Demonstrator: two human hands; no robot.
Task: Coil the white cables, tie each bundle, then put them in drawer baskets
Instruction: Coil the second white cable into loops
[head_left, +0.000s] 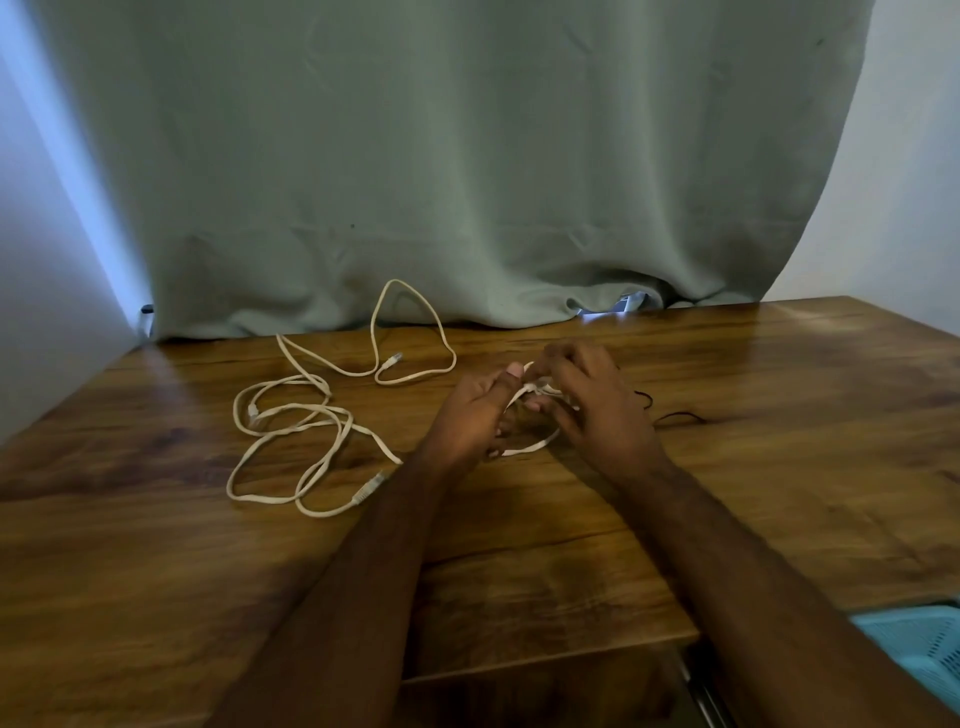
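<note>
Both hands (478, 410) (592, 405) hold coiled cable (530, 447); basket (919, 644) contents unseen.

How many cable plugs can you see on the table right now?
3. One plug lies far, near the curtain; one sits inside the loose cable loops; one lies beside the left forearm. More may be hidden in the coil both hands hold.

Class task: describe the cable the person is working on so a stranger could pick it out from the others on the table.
Start at the wooden table in front of the grey-green curtain. Near its middle the left hand and right hand meet around a small white cable bundle. Unlike the loose white cables sprawled to its left, it is gathered and gripped.
</note>
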